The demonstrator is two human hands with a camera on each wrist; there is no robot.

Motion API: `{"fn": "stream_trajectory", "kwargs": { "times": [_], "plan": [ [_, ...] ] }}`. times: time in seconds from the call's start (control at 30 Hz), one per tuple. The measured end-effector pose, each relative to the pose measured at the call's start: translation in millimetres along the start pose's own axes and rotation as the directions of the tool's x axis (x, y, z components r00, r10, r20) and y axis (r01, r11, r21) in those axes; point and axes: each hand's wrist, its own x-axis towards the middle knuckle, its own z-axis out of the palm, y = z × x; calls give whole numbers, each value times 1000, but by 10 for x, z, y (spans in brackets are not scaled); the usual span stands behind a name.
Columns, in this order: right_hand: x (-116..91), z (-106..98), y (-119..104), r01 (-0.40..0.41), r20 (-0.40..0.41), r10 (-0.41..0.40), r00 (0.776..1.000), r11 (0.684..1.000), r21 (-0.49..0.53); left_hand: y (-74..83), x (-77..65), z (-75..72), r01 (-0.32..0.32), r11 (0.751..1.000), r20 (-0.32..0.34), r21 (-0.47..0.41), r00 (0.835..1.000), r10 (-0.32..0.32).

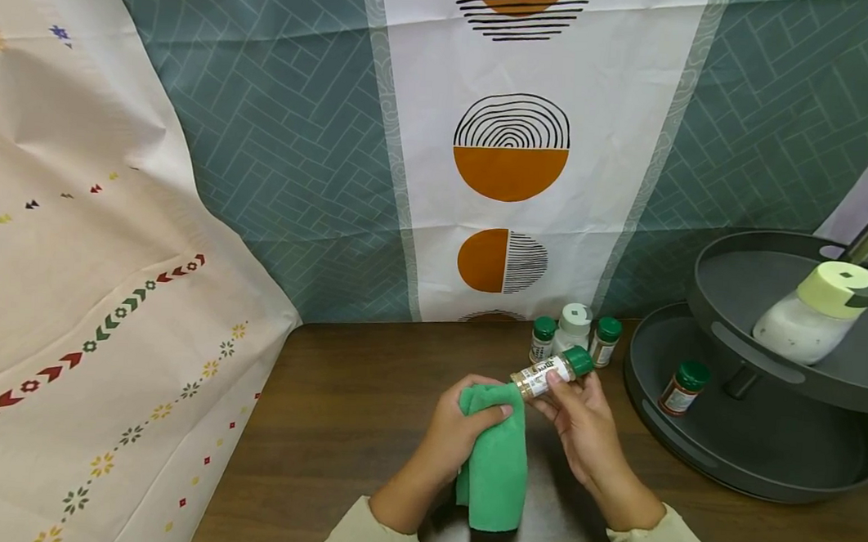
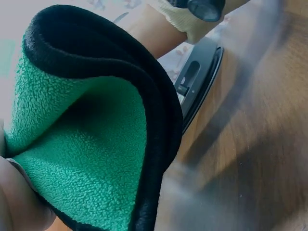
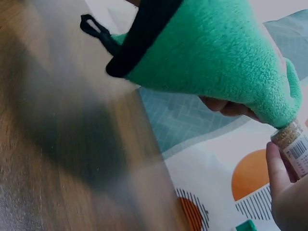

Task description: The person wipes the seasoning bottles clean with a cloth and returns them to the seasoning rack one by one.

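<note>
My left hand [image 1: 460,420] grips a folded green cloth [image 1: 499,471] with dark edging, its thumb laid over the front. The cloth hangs down above the table, and its upper end touches the base of a spice jar [image 1: 539,376]. That jar is tilted, its green cap up to the right, and my right hand [image 1: 581,422] holds it between thumb and fingers. In the right wrist view the jar [image 3: 296,147] shows grainy tan contents and a barcode label, with the cloth [image 3: 216,53] against its end. The left wrist view is mostly filled by the cloth [image 2: 91,159].
Behind the hands stand two green-capped jars [image 1: 542,339] [image 1: 606,341] and a white-lidded bottle [image 1: 573,327]. On the right, a dark two-tier tray [image 1: 755,468] carries a red-brown spice jar [image 1: 684,388] below and a white bottle with a pale yellow lid [image 1: 818,312] above. Patterned cloth backs the wooden table [image 1: 353,414].
</note>
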Motion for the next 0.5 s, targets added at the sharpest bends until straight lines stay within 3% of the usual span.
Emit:
{"fn": "stream_trajectory", "kwargs": {
  "times": [0.27,0.5],
  "plan": [
    [1,-19,-27,-11,-14,10,1000,997,-71,-50,63,-40,55,995,-48,-86,997,-59],
    [29,-68,-155,9,-14,-13,1000,972,-234,-138,136,-105,105,987,-63,-122,992,-113]
  ]
}}
